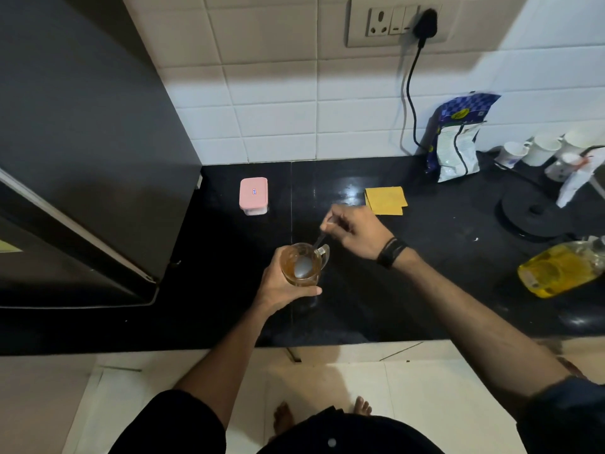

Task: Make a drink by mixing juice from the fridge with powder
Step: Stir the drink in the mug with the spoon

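One glass mug (302, 264) of amber juice is gripped by the left hand (282, 286); one spoon (311, 255) is pinched by the right hand (355, 234); one pink-lidded container (253, 194) is seen at eleven o'clock on the bench (442, 290).

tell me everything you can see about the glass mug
The glass mug is clear, with a handle on its right side, and holds amber liquid. It looks upright over the black counter. The left hand wraps round its body; a metal spoon, pinched by the right hand, dips its bowl inside.
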